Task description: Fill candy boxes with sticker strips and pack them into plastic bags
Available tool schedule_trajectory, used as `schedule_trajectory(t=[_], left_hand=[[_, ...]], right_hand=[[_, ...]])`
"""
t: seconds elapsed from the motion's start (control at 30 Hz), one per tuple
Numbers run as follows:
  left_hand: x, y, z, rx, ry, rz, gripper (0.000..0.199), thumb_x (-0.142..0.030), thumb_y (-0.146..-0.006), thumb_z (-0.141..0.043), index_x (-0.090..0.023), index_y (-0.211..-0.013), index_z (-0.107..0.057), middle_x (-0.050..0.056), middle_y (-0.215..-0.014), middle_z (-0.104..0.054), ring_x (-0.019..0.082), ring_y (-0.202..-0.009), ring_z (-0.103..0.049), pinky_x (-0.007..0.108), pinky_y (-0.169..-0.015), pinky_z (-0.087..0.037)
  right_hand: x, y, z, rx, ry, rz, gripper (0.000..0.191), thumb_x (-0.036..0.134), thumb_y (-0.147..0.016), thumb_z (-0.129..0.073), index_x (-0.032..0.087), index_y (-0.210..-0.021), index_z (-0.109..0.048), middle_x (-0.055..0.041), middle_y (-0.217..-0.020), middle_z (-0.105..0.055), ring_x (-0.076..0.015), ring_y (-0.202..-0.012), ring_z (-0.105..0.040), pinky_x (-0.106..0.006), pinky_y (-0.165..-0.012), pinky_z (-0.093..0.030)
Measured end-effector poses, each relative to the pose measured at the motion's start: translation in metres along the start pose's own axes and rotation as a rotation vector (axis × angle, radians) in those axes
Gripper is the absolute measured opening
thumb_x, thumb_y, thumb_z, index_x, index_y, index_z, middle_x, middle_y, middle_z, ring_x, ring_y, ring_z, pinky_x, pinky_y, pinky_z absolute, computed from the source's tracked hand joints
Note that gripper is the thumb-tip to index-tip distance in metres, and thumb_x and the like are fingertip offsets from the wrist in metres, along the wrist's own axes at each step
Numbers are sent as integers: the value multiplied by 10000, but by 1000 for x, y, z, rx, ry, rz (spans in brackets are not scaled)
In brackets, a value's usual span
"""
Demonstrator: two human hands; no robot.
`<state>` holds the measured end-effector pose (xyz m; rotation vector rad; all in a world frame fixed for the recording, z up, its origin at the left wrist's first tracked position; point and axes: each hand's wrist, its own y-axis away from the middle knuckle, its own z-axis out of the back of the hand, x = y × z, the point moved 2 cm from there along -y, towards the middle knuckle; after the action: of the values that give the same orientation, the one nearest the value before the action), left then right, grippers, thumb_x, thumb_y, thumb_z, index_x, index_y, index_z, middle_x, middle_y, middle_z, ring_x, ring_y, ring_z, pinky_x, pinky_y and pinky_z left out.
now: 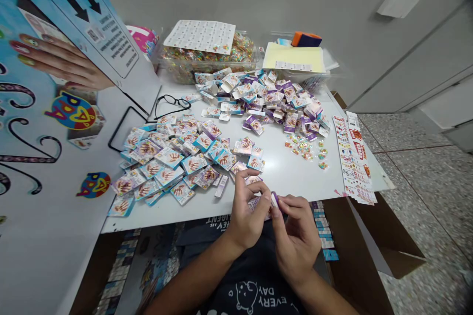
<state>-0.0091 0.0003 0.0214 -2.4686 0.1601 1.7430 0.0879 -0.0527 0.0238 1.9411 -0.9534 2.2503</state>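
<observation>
Between my two hands, at the table's front edge, is a small purple and white box. My left hand grips its left side, thumb toward the box and index finger raised. My right hand pinches the box's end with thumb and fingertips. To the left lies a heap of small printed boxes, most of them closed. Farther back is a pile of boxes with flaps standing up. Small clear packets with coloured bits lie to the right of centre.
A clear tub full of coloured packets stands at the back under a printed sheet. Beside it, another tub holds a yellow pad. Eyeglasses, sticker sheets, a display panel and an open carton surround the workspace.
</observation>
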Motion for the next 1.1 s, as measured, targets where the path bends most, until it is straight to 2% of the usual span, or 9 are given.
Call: schedule_trajectory(t=[0.07,0.13,0.23,0.33,0.47,0.6,0.83,0.97,1.1], left_hand=[[-4,-1,2,38,8,-4,250,-395,-982,-582,-252,-1163,-485,-32,-756,-605,134,-651,-563,247,-647,-452],[-9,-3,5,-1,-29,-41,248,-463,-990,-548,-222,-1040,-573,16,-798,-630,164,-710,-589,277,-670,-463],[-16,-6,9,-30,-83,-132,573,-693,-976,-373,-198,-831,-625,73,-825,-633,213,-776,-594,332,-713,-478],[-23,-7,10,59,-84,-140,808,-871,-866,-214,-197,-757,-646,90,-799,-633,231,-757,-592,356,-697,-475],[-28,-8,10,63,-52,-96,801,-819,-909,-190,-194,-741,-663,85,-775,-650,219,-739,-612,348,-694,-471],[-28,-9,7,56,-99,-144,610,-649,-1013,-306,-195,-759,-625,57,-770,-635,190,-749,-609,331,-738,-472],[-27,-4,4,-21,-448,-375,434,-489,-1063,-336,-213,-837,-584,59,-849,-653,185,-804,-633,306,-723,-476],[-23,0,3,-123,-479,-436,317,-431,-1054,-426,-221,-858,-560,31,-831,-658,154,-747,-639,265,-696,-481],[-14,2,5,-156,-414,-442,266,-429,-1040,-468,-225,-896,-559,25,-853,-648,153,-772,-638,258,-718,-495]], right_hand=[[3,-3,0,-23,-43,-89,138,125,-908,-689,249,-965,-714,-63,-989,-635,-204,-936,-624,-370,-789,-549],[3,-9,1,-5,-113,-211,104,169,-897,-721,220,-830,-659,-44,-918,-622,-177,-852,-619,-318,-729,-539],[2,-21,4,121,-227,-361,215,239,-901,-734,205,-747,-587,-3,-791,-579,-131,-709,-571,-250,-622,-494],[4,-32,9,255,-293,-445,89,266,-927,-706,225,-894,-635,18,-782,-583,-95,-578,-508,-218,-508,-436],[12,-40,14,362,-288,-337,33,214,-925,-697,229,-950,-681,5,-806,-593,-96,-598,-519,-226,-510,-417],[13,-43,14,360,-251,-287,43,195,-922,-698,222,-889,-698,1,-775,-581,-109,-618,-524,-240,-522,-424],[14,-17,-2,2,-91,-309,117,284,-940,-687,237,-847,-742,-30,-842,-600,-130,-622,-544,-258,-482,-440],[19,0,-11,-10,73,-141,251,203,-970,-625,313,-1136,-777,-80,-1040,-627,-218,-946,-636,-357,-737,-553],[14,-4,-12,53,125,30,468,94,-953,-599,393,-1299,-696,-72,-1116,-614,-213,-989,-625,-381,-809,-547]])
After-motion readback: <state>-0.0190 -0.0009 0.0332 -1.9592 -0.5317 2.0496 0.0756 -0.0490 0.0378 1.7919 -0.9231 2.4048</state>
